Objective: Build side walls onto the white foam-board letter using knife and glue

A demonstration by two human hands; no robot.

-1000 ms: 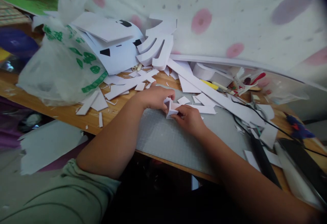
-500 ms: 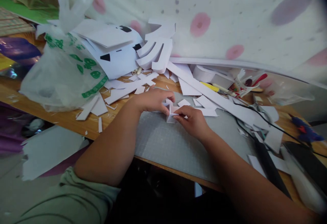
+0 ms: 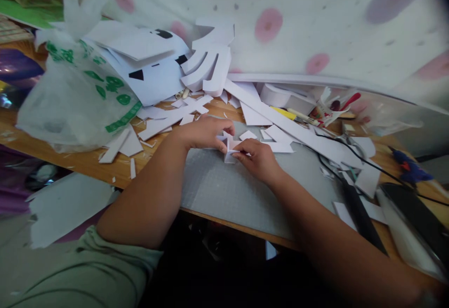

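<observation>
Two hands pinch a tiny white shape

A small white box-like piece sits between the two hands, over the far half of the gray mat. It has thin, flat walls that meet at corners. I cannot tell if its bottom touches the mat.

The left hand curls around the far left side, with its thumb and fingers close together on the piece. The right hand pinches the near right side, thumb below and finger on top. Both hands are nearly closed, with only the little piece between them.

The step in hand looks like lining up the little walls and holding them in place. The next move seems to call for soft, steady fingers, so the walls stay straight and the thin sides do not bend.

Just behind the right hand lies a small white scrap. A long white strip slants across the back of the mat. Over on the right, well apart from the hands, is a blue tool on the wooden desk.
</observation>
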